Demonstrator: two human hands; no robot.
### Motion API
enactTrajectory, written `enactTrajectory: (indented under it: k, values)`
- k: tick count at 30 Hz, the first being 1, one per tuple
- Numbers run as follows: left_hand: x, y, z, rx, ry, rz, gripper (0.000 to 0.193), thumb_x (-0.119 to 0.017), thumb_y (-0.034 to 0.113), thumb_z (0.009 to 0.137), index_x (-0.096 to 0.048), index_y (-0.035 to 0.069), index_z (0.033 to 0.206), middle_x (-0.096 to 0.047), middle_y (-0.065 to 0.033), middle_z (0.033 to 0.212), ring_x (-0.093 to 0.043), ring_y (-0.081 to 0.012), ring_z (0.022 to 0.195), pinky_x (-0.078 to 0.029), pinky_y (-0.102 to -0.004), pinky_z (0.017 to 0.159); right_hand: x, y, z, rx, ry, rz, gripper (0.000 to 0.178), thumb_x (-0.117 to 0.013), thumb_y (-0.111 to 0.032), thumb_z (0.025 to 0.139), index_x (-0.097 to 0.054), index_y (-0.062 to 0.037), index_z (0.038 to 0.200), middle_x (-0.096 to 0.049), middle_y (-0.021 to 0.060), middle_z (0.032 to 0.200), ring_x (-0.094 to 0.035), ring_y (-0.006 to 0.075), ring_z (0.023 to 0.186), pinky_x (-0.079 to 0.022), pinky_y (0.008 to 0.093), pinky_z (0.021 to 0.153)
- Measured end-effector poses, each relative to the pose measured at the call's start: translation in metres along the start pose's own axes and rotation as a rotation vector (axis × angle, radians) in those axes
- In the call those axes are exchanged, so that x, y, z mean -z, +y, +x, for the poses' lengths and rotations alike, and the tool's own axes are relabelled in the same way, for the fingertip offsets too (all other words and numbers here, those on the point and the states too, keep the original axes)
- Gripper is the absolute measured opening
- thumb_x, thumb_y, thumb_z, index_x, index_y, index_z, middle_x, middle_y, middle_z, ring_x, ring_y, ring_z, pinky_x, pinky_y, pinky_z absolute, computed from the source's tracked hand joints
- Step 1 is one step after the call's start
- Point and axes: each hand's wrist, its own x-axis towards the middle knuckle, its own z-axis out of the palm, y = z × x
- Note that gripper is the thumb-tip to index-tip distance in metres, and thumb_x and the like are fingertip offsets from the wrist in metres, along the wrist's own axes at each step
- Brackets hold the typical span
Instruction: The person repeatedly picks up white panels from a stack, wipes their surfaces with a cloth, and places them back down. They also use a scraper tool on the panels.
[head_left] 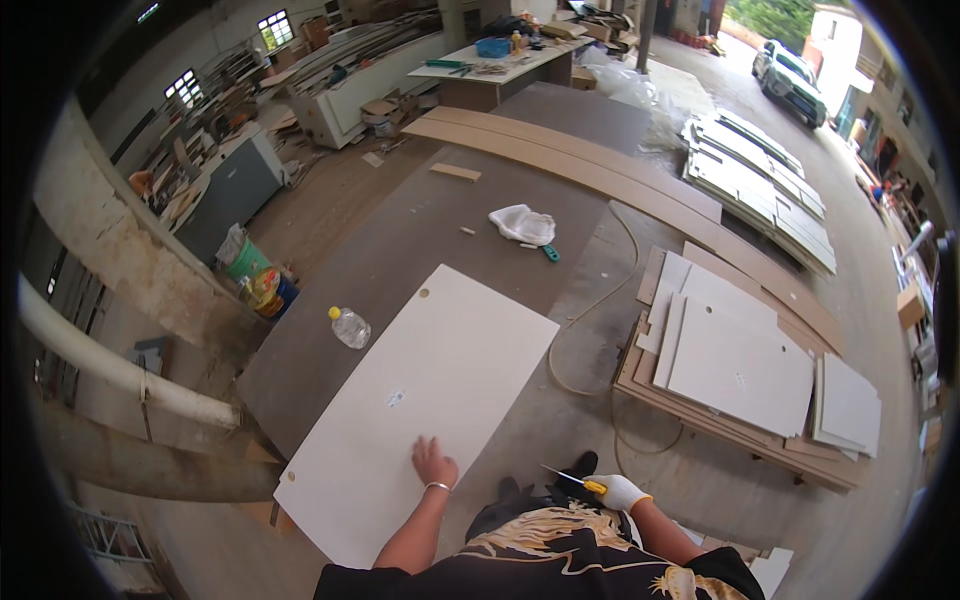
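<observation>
A large white panel (430,390) with a small label lies on the dark table (400,230) in front of me. My left hand (435,463), bare and with a bracelet at the wrist, is over the near part of this panel, fingers apart and holding nothing; contact with the surface is hard to tell. My right hand (620,493), in a white glove, grips a yellow-handled tool (594,487) with a thin, pale shaft pointing left. It is beside the panel, in front of my body. Whether the tool is a screwdriver or a knife cannot be made out.
A clear bottle with a yellow cap (350,328) stands left of the panel. Farther back lie a white cloth (522,224) and a teal-handled tool (551,254). Stacked panels (740,360) occupy the right side. A hose (572,385) curves across the floor between.
</observation>
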Motion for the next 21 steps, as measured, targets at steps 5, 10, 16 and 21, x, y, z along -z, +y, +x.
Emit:
enactTrajectory:
  k: [5, 10, 16, 21]
  values:
    - [-0.007, 0.12, 0.05, -0.29, -0.18, 0.119, 0.07, -0.063, 0.021, 0.085, -0.046, 0.014, 0.153, -0.026, -0.0229, 0.166, -0.022, -0.0498, 0.152, -0.019, -0.0587, 0.124, 0.017, 0.055, -0.015, -0.088, -0.021, -0.015, 0.041, -0.067, -0.02, 0.086, -0.073, -0.0219, 0.126, -0.074, 0.0181, 0.112, -0.07, 0.038, 0.103, -0.055, 0.0435, 0.091]
    - [-0.021, 0.18, 0.05, -0.173, -0.422, 0.22, 0.082, -0.063, 0.03, 0.087, -0.031, 0.019, 0.162, -0.011, -0.0271, 0.17, -0.008, -0.0523, 0.155, -0.012, -0.0618, 0.124, 0.044, 0.128, -0.032, -0.21, 0.045, 0.093, 0.04, -0.071, -0.023, 0.08, -0.076, -0.0205, 0.12, -0.075, 0.0184, 0.105, -0.071, 0.0384, 0.096, -0.056, 0.0421, 0.088]
    - [-0.023, 0.196, 0.048, -0.08, -0.418, 0.26, 0.083, -0.065, 0.03, 0.086, -0.032, 0.018, 0.161, -0.012, -0.0299, 0.168, -0.013, -0.0513, 0.154, -0.017, -0.0619, 0.123, 0.069, 0.208, -0.068, -0.339, 0.021, 0.444, 0.035, -0.075, -0.014, 0.08, -0.077, -0.0116, 0.115, -0.077, 0.0114, 0.087, -0.072, 0.019, 0.07, -0.058, 0.0342, 0.071]
    - [-0.023, 0.244, 0.06, -0.183, -0.452, 0.0, 0.051, -0.066, 0.026, 0.088, -0.064, 0.007, 0.136, -0.055, -0.0264, 0.144, -0.052, -0.0412, 0.135, -0.041, -0.0476, 0.114, 0.085, 0.237, -0.092, -0.462, 0.101, 0.841, 0.039, -0.07, -0.007, 0.082, -0.076, -0.0091, 0.121, -0.077, 0.0062, 0.097, -0.071, 0.0152, 0.076, -0.059, 0.0312, 0.072]
